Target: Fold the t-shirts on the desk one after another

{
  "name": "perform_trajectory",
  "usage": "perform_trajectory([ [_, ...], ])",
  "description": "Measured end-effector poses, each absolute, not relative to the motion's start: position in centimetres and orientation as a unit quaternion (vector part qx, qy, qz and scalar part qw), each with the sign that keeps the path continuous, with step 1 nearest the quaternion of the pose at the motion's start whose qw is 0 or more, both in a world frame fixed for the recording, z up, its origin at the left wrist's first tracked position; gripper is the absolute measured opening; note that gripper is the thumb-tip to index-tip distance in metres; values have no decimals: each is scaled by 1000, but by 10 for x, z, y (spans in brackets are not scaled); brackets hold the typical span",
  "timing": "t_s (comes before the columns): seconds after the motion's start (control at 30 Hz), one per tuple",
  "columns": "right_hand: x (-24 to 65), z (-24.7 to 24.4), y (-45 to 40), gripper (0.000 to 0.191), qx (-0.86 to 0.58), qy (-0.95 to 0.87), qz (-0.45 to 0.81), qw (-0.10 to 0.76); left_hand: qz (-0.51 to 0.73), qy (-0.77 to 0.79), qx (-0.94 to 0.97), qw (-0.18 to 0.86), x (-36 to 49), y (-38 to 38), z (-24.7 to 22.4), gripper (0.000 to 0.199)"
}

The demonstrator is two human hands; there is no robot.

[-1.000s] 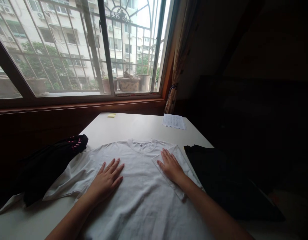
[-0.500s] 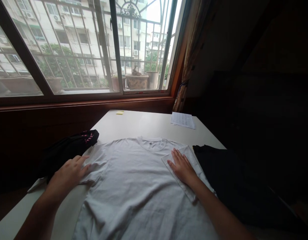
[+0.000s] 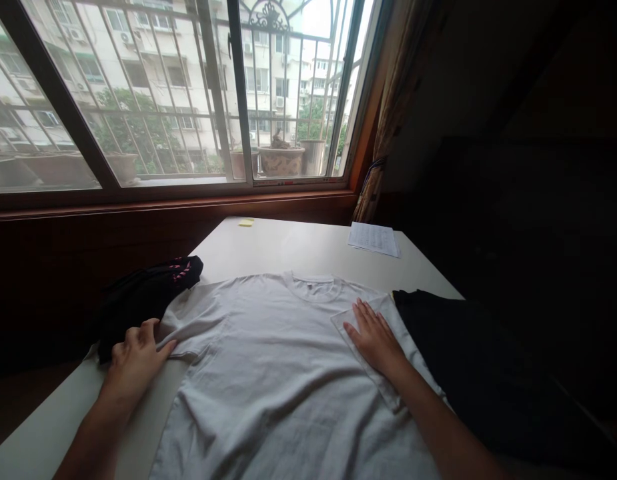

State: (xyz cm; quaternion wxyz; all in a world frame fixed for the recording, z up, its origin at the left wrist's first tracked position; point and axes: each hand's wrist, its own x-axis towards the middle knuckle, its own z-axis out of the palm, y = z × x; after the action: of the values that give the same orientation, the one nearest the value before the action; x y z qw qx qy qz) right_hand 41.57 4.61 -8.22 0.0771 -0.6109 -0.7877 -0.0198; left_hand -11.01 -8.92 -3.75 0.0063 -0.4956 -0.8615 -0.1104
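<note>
A white T-shirt (image 3: 283, 373) lies spread on the white table (image 3: 288, 250), its collar toward the window. Its right sleeve is folded inward over the body. My right hand (image 3: 374, 337) rests flat on that folded sleeve, fingers stretched out. At the left sleeve, my left hand (image 3: 138, 360) has its thumb and bent fingers around the sleeve's outer edge, with the cloth between them.
A black garment with pink marks (image 3: 153, 287) lies beyond my left hand. Dark cloth (image 3: 468, 360) lies right of the shirt. Printed papers (image 3: 374, 239) and a yellow sticky note (image 3: 246, 223) are near the far edge, below a barred window.
My left hand has closed on the edge of the left sleeve, its fingers now bent. My right hand stays on the folded sleeve. The view has shifted slightly.
</note>
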Motion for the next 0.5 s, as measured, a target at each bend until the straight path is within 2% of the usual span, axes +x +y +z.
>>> perform_trajectory([
  [0.33,416,-83,47,67,-609,-787,-15,97,-322,-819,-456,-135,-110,-77,-34,83],
  [0.4,416,-82,47,67,-608,-788,-15,97,-368,-798,-459,-134,-102,-77,-25,81],
  [0.5,415,-81,46,67,-609,-787,-14,95,-417,-767,-481,-77,-86,-71,-5,73],
])
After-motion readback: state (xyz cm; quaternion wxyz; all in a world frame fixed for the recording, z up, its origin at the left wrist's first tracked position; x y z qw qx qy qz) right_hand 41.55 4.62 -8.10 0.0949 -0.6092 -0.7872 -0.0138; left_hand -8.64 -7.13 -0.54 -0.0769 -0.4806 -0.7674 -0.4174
